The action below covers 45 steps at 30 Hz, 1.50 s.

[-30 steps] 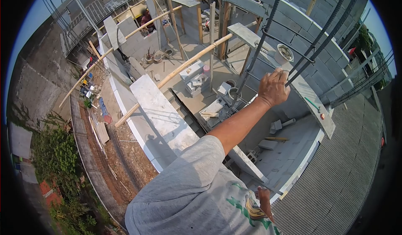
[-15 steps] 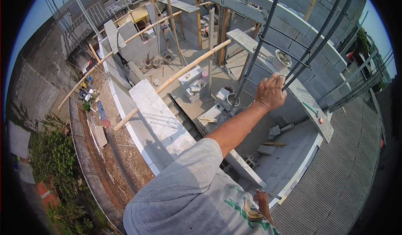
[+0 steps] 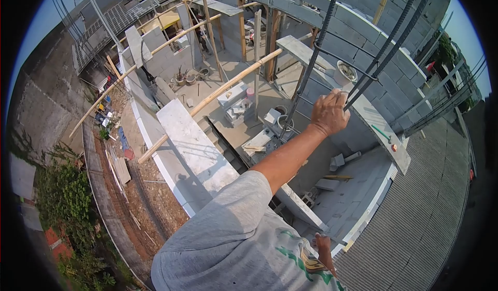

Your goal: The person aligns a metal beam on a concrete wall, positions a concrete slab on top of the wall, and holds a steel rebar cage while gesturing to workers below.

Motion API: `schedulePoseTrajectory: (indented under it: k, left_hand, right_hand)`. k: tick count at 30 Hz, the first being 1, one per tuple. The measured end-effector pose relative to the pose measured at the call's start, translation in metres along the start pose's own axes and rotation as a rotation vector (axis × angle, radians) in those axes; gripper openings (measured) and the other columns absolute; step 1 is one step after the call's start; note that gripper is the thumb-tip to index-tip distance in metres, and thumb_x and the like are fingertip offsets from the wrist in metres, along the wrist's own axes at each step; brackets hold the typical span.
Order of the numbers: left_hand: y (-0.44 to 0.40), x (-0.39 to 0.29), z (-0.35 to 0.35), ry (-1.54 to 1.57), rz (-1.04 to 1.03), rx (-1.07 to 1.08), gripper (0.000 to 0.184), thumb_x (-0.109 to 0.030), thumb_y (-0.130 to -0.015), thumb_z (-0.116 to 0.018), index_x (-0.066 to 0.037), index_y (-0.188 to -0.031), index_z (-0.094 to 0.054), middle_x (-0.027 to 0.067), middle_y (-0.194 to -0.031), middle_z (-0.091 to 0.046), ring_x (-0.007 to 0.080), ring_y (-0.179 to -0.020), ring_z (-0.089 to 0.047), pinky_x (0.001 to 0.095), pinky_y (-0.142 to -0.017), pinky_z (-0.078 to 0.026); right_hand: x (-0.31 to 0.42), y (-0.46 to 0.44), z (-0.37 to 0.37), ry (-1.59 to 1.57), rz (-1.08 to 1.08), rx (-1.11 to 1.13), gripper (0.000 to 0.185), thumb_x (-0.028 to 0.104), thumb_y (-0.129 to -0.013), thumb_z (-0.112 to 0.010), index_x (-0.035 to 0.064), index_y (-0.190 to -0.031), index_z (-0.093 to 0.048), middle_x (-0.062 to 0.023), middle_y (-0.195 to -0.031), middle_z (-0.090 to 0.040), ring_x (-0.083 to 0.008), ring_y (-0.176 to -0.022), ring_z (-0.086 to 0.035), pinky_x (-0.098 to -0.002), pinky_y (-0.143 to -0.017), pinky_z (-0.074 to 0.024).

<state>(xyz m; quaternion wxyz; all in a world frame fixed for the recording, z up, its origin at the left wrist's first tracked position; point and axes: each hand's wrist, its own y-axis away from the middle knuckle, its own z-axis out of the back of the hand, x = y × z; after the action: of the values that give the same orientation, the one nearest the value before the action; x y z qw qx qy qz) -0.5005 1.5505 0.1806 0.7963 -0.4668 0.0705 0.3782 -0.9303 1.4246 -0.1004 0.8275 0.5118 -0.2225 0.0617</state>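
Observation:
My left hand [image 3: 330, 113] reaches up and forward, its fingers curled round a dark steel rebar [image 3: 381, 57] of an upright cage tied with rings. Just behind the hand, a white bucket [image 3: 345, 73] of grey material sits on a long plank [image 3: 363, 107]. A green-handled tool [image 3: 381, 132] and a small orange-red object [image 3: 394, 148] lie farther along that plank. Low on the right, my right hand [image 3: 322, 241] is close to my shirt and the block wall's end, its fingers curled; what they hold is hidden.
A pale board [image 3: 192, 140] spans left of my arm, beside a bamboo pole [image 3: 236, 83]. Below are a floor with stacked blocks [image 3: 237, 101], buckets and a dark opening. Corrugated roofing [image 3: 415, 213] slopes off right. Another person is partly visible behind poles, far back.
The view has shifted slightly, so the rebar, the bucket and my left hand appear a little farther left. The left hand keeps its hold. The far person is less visible than at first.

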Motion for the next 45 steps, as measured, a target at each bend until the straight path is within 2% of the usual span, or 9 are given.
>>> schedulePoseTrajectory:
  k: [14,23,29,32,45]
  left_hand:
    - [0.0,0.001,-0.002,-0.007,-0.011,-0.018,0.049,-0.025,-0.07,-0.065,-0.004,-0.112,-0.053,0.0135,-0.109,-0.061,0.0247,-0.113,-0.053,0.0392,-0.085,-0.042]
    - [-0.001,0.003,-0.002,0.007,-0.014,-0.028,0.05,-0.024,-0.069,-0.064,-0.003,-0.113,-0.054,0.0151,-0.108,-0.062,0.0262,-0.112,-0.054,0.0391,-0.086,-0.042]
    - [-0.001,0.004,-0.004,0.007,-0.019,-0.037,0.049,-0.025,-0.069,-0.065,-0.004,-0.112,-0.054,0.0148,-0.108,-0.062,0.0262,-0.111,-0.055,0.04,-0.086,-0.042]
    - [-0.001,0.003,-0.003,-0.017,-0.066,-0.129,0.04,-0.019,-0.072,-0.059,-0.008,-0.11,-0.055,0.014,-0.106,-0.061,0.0276,-0.097,-0.06,0.0378,-0.08,-0.045]
    - [-0.001,0.001,-0.001,0.003,-0.051,-0.131,0.037,-0.018,-0.072,-0.059,-0.009,-0.108,-0.055,0.0118,-0.104,-0.061,0.0262,-0.095,-0.06,0.0381,-0.077,-0.045]
  right_hand:
    - [-0.011,-0.011,-0.003,-0.003,-0.005,-0.007,0.03,0.024,-0.083,-0.057,-0.0022,-0.097,-0.06,-0.0133,-0.076,-0.064,-0.0212,-0.058,-0.063,-0.0309,-0.047,-0.0482]
    - [-0.022,-0.026,-0.004,-0.015,0.009,0.024,0.029,0.025,-0.083,-0.058,-0.0025,-0.094,-0.061,-0.013,-0.075,-0.064,-0.0202,-0.057,-0.062,-0.0308,-0.047,-0.048]
    - [-0.005,0.0,-0.008,-0.022,-0.006,-0.035,0.029,0.022,-0.082,-0.06,-0.0041,-0.093,-0.06,-0.0129,-0.072,-0.063,-0.02,-0.057,-0.062,-0.031,-0.047,-0.0472]
    - [-0.012,-0.007,-0.006,-0.025,-0.004,-0.021,0.028,0.022,-0.082,-0.059,-0.0041,-0.094,-0.06,-0.0132,-0.072,-0.063,-0.0201,-0.056,-0.061,-0.0306,-0.046,-0.0467]
    - [0.005,0.014,-0.01,0.02,-0.012,-0.013,0.027,0.024,-0.083,-0.057,-0.0015,-0.092,-0.059,-0.0106,-0.071,-0.061,-0.0184,-0.053,-0.058,-0.0295,-0.044,-0.0441]
